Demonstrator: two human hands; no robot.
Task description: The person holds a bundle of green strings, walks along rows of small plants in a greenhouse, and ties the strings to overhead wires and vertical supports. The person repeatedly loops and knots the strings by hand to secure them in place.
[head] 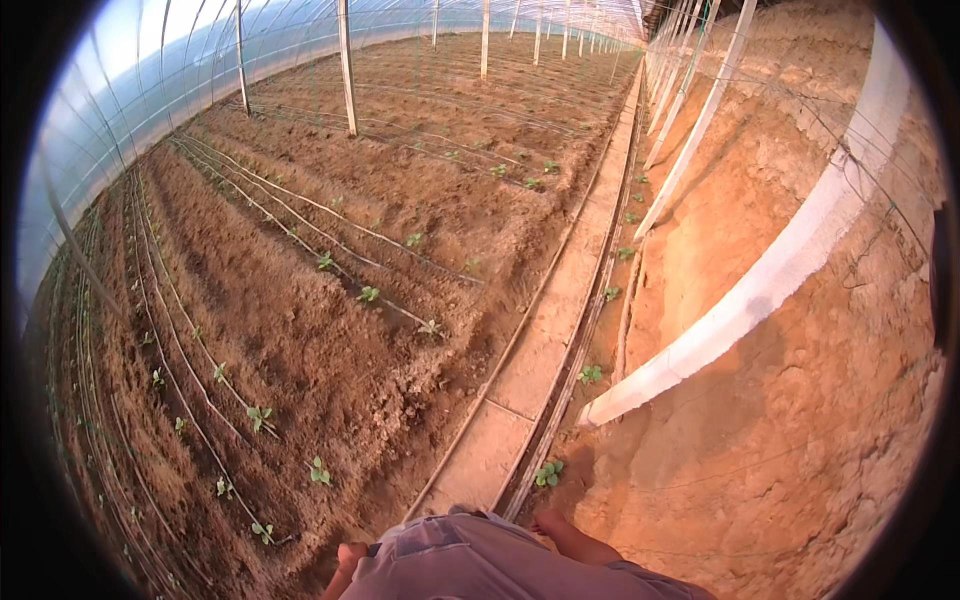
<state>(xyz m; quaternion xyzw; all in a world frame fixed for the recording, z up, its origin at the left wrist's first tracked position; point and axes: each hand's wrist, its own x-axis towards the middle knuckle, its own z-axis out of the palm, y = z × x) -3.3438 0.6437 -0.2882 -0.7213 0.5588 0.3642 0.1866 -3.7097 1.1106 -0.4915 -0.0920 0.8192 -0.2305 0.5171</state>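
At the bottom edge my left hand (pixel 351 556) hangs beside my shirt (pixel 465 559), its fingers curled. A small dark thing shows next to it, and whether the hand holds it I cannot tell. On the other side my right hand (pixel 549 523) is low near the foot of the earth wall, partly blurred, its grip unclear. Just above it a green seedling (pixel 549 473) grows beside dark pipes. A narrow paved path (pixel 536 360) runs away from me between the planted soil and the wall.
Thin irrigation hoses (pixel 330 212) and young plants (pixel 368 294) line the soil beds at left. A thick white post (pixel 720 322) leans at right against an earth wall (pixel 810 420). More posts (pixel 347 67) and wires stand farther off, under a curved plastic cover.
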